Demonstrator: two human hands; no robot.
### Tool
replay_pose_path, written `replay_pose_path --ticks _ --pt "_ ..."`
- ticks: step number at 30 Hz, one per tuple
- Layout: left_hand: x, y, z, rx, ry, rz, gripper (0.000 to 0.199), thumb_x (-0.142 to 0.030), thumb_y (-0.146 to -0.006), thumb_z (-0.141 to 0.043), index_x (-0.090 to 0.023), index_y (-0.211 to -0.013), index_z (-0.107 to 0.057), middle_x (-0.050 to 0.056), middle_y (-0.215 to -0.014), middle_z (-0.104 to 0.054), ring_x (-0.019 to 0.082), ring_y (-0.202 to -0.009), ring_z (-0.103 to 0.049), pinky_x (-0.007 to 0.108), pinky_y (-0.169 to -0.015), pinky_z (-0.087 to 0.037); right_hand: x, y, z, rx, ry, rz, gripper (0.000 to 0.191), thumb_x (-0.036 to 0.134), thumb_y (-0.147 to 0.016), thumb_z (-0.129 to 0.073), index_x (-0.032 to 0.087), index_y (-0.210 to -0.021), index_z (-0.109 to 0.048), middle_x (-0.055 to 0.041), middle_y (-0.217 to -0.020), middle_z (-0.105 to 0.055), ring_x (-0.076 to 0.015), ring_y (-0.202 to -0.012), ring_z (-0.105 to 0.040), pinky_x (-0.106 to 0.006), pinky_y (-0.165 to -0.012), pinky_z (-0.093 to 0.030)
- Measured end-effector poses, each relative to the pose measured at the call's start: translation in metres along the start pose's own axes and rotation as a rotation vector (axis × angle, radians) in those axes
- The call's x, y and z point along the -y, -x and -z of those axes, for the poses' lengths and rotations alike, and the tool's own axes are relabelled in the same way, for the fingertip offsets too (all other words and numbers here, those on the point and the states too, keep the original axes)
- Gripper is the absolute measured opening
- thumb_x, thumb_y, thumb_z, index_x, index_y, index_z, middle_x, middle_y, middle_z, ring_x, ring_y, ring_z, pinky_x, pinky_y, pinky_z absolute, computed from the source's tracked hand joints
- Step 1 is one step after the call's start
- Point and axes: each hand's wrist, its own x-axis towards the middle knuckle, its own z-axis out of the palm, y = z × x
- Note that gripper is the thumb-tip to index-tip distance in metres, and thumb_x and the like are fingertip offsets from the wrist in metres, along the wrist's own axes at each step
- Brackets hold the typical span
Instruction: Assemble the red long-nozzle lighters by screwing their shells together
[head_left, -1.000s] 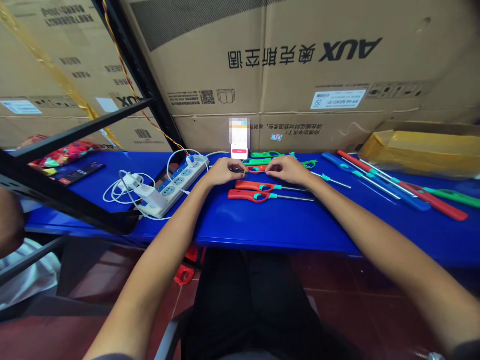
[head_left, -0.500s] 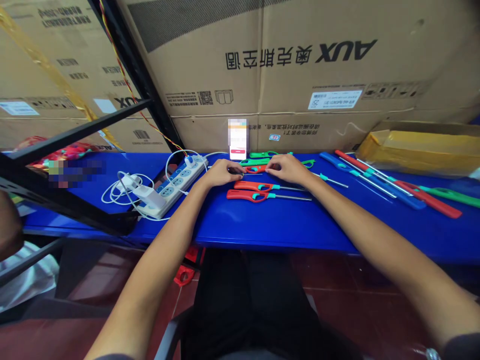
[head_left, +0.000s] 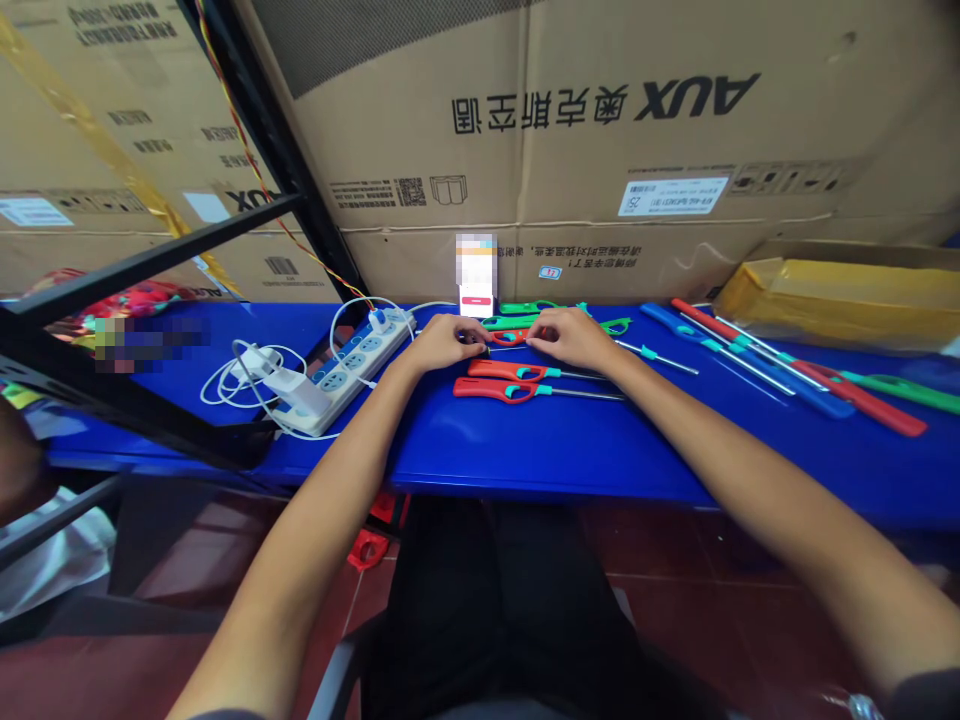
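Note:
My left hand (head_left: 450, 342) is closed in a pinch on a small dark-ended piece, from which a thin rod (head_left: 507, 349) runs to the right. The rod's far end meets the fingertips of my right hand (head_left: 571, 338), which are pinched together; what they hold is hidden. Behind the rod lies an orange-red long-nosed lighter (head_left: 507, 337), partly covered by my right hand. Two more red lighters, a nearer one (head_left: 491, 388) and one just behind it (head_left: 495, 370), lie side by side in front, metal tubes pointing right. Green lighters (head_left: 514, 323) lie farther back.
A lit phone (head_left: 477, 285) leans on a large cardboard box (head_left: 562, 150). At left are a white power strip (head_left: 349, 370) with cables and a black metal frame (head_left: 150, 400). More lighters (head_left: 862, 400) and a taped carton (head_left: 840, 300) are at right. A person sits far left.
My right hand has shifted very slightly left, closer to my left hand. The lighters lie where they were, and the view has tilted a little.

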Motion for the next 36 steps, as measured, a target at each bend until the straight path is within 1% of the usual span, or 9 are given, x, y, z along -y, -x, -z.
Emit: replay_pose_path --ticks 6,10,13,18,22,25,31,33,36 --pt "-0.01 -0.001 -0.004 -0.11 -0.087 -0.115 0.016 -0.022 -0.092 -0.078 -0.02 -0.102 -0.089 0.006 -0.097 -0.086 0.019 -0.086 -0.076 0.032 -0.081 -0.057 0.004 0.0 -0.003 -0.014 -0.035 0.049 0.017 0.031 -0.102 -0.07 0.024 -0.098 -0.085 -0.0085 -0.101 -0.083 -0.0261 -0.09 -0.073 -0.041 -0.084 -0.052" --pt "-0.017 -0.002 -0.012 -0.116 -0.12 -0.217 0.014 -0.025 -0.094 -0.08 -0.021 -0.106 -0.087 0.005 -0.101 -0.086 0.019 -0.088 -0.075 0.033 -0.086 -0.057 0.011 0.0 -0.007 -0.043 -0.038 0.102 0.019 0.032 -0.103 -0.068 0.023 -0.099 -0.084 -0.008 -0.1 -0.082 -0.0245 -0.089 -0.071 -0.039 -0.081 -0.05" --pt "-0.02 -0.004 -0.019 -0.111 -0.128 -0.279 0.013 -0.024 -0.094 -0.082 -0.021 -0.106 -0.087 0.005 -0.098 -0.085 0.018 -0.085 -0.074 0.032 -0.084 -0.057 0.016 0.0 -0.01 -0.072 -0.055 0.149 0.02 0.032 -0.104 -0.067 0.022 -0.097 -0.083 -0.0083 -0.098 -0.081 -0.0238 -0.089 -0.071 -0.038 -0.08 -0.049" --pt "-0.021 -0.005 -0.023 -0.121 -0.143 -0.305 0.006 -0.022 -0.096 -0.08 -0.02 -0.099 -0.085 0.003 -0.09 -0.083 0.017 -0.081 -0.073 0.029 -0.08 -0.055 0.019 -0.001 -0.014 -0.079 -0.108 0.14 0.02 0.033 -0.104 -0.068 0.023 -0.095 -0.083 -0.0063 -0.093 -0.08 -0.0216 -0.082 -0.067 -0.038 -0.078 -0.048" --pt "-0.022 -0.005 -0.022 -0.129 -0.135 -0.291 0.008 -0.025 -0.096 -0.079 -0.02 -0.098 -0.085 0.003 -0.089 -0.083 0.017 -0.079 -0.071 0.029 -0.078 -0.053 0.02 -0.002 -0.016 -0.093 -0.177 0.055 0.015 0.033 -0.101 -0.073 0.024 -0.096 -0.084 -0.005 -0.093 -0.08 -0.0204 -0.08 -0.065 -0.038 -0.076 -0.047" --pt "-0.024 -0.004 -0.021 -0.113 -0.121 -0.259 0.008 -0.023 -0.094 -0.076 -0.02 -0.096 -0.083 0.003 -0.087 -0.081 0.017 -0.078 -0.07 0.029 -0.078 -0.053 0.023 -0.002 -0.014 -0.052 -0.237 0.019 0.017 0.036 -0.101 -0.073 0.025 -0.095 -0.085 -0.005 -0.093 -0.081 -0.0205 -0.08 -0.066 -0.038 -0.077 -0.048" --pt "-0.025 -0.001 -0.018 -0.113 -0.049 -0.121 0.003 -0.016 -0.084 -0.069 -0.018 -0.085 -0.072 0.001 -0.081 -0.074 0.016 -0.073 -0.062 0.029 -0.074 -0.049 0.027 0.0 -0.003 0.026 -0.223 -0.004 0.019 0.039 -0.1 -0.073 0.026 -0.099 -0.086 -0.0058 -0.098 -0.083 -0.0226 -0.086 -0.071 -0.039 -0.081 -0.052" --pt "-0.022 -0.001 -0.013 -0.141 -0.067 -0.089 0.005 -0.016 -0.085 -0.066 -0.019 -0.082 -0.065 0.0 -0.078 -0.07 0.016 -0.071 -0.058 0.029 -0.073 -0.047 0.026 0.001 0.002 0.08 -0.181 0.005 0.017 0.04 -0.099 -0.075 0.027 -0.102 -0.086 -0.0053 -0.1 -0.083 -0.0228 -0.086 -0.071 -0.04 -0.082 -0.053" --pt "-0.017 0.0 -0.005 -0.175 -0.11 -0.055 0.014 -0.02 -0.094 -0.059 -0.021 -0.081 -0.056 0.0 -0.075 -0.063 0.017 -0.071 -0.054 0.031 -0.07 -0.041 0.025 0.002 0.007 0.21 -0.14 0.028 0.017 0.041 -0.099 -0.076 0.028 -0.104 -0.086 -0.0056 -0.104 -0.083 -0.0229 -0.086 -0.07 -0.041 -0.083 -0.054"
